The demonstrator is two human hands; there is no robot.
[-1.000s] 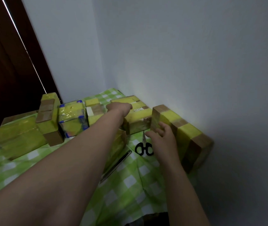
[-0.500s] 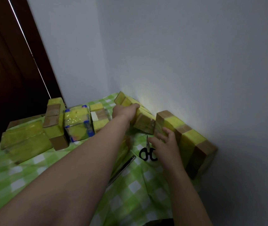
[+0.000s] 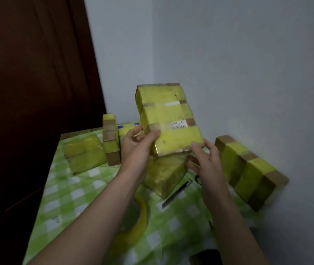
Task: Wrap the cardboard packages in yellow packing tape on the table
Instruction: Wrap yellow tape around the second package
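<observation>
The worktop (image 3: 72,197), under a green check cloth, runs beneath both hands. A long package (image 3: 248,169) with bare cardboard bands lies just right of the right hand, against the wall. The held package (image 3: 167,119) is raised above the worktop between the hands, tilted. The left hand (image 3: 137,148) grips its lower left corner, thumb on the front face and fingers curled behind. The right hand (image 3: 204,159) is loosely spread with fingertips at the lower right corner, and I cannot tell whether it bears any weight. A lower package (image 3: 163,175) sits directly under the hands, and the tape roll (image 3: 139,222) lies near the left forearm. The likely slip is that one corner grip on glossy tape lets the package pivot and drop — worse if the right hand goes for the roll. Brown strips beside the label (image 3: 179,124) look untaped, so they could be missed.
</observation>
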